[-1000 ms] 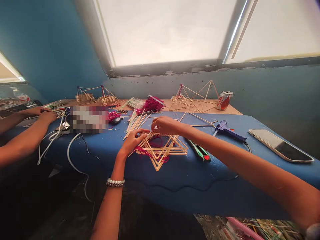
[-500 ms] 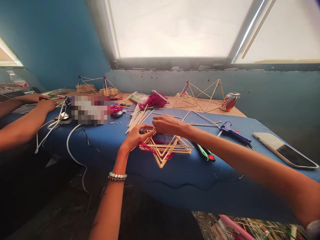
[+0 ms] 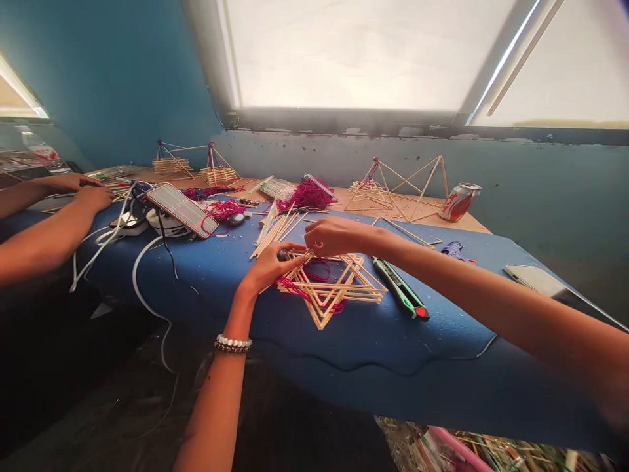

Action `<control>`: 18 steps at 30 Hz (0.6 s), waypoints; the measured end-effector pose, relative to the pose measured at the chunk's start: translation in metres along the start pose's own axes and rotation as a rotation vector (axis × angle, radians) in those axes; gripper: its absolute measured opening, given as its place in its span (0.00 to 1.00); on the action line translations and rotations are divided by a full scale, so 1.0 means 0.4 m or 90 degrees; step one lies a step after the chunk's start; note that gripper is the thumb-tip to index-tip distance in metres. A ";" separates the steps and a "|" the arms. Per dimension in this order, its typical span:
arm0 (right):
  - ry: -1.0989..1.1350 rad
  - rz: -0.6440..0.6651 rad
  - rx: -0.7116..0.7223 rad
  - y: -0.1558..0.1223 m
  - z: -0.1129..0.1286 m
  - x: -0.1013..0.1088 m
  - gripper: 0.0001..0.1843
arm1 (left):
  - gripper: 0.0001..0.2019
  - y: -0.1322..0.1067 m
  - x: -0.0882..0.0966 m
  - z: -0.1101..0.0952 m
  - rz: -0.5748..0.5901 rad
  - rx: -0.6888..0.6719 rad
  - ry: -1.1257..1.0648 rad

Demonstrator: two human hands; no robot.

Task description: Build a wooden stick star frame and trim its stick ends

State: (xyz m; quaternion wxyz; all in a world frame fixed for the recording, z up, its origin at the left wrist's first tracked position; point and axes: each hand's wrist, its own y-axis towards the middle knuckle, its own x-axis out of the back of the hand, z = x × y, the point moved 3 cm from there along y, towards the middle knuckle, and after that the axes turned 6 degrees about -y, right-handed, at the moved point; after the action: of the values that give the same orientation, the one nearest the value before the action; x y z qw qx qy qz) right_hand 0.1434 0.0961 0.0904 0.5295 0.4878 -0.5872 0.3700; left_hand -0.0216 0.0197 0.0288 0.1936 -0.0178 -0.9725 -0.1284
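Observation:
A flat star-shaped frame of thin wooden sticks [image 3: 334, 288] with pink yarn wound in it lies on the blue mat [image 3: 373, 347]. My left hand [image 3: 269, 265] rests on the frame's left corner, fingers pressed down on the sticks. My right hand [image 3: 334, 236] hovers at the frame's top, its fingers pinched on a thin stick there. A pearl bracelet [image 3: 232, 343] sits on my left wrist.
A green utility knife [image 3: 400, 289] lies right of the frame, a blue glue gun [image 3: 455, 250] and a phone [image 3: 540, 282] beyond my right arm. Loose sticks [image 3: 275, 229], pink yarn [image 3: 307, 195], stick pyramids [image 3: 398, 187], a can [image 3: 459, 200]. Another person's hands [image 3: 83, 193] work at left near a phone [image 3: 181, 208] and cables.
The view has shifted right and down a little. My right hand has drawn in closer over the frame's top and my left fingers have slid onto its corner.

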 end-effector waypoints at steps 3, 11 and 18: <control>-0.045 0.010 0.032 0.004 0.009 0.003 0.10 | 0.26 0.000 -0.001 0.001 -0.001 0.000 -0.002; -0.123 0.028 0.091 -0.008 0.008 -0.006 0.13 | 0.25 0.004 0.000 0.010 0.000 -0.002 -0.001; -0.091 0.014 0.092 -0.002 0.003 -0.014 0.10 | 0.24 0.002 -0.001 0.006 -0.005 -0.001 0.008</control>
State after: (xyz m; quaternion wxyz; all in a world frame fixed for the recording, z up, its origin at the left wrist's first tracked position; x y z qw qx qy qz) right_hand 0.1436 0.0960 0.0846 0.4456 0.5436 -0.6006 0.3810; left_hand -0.0222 0.0210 0.0266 0.1991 -0.0134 -0.9713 -0.1297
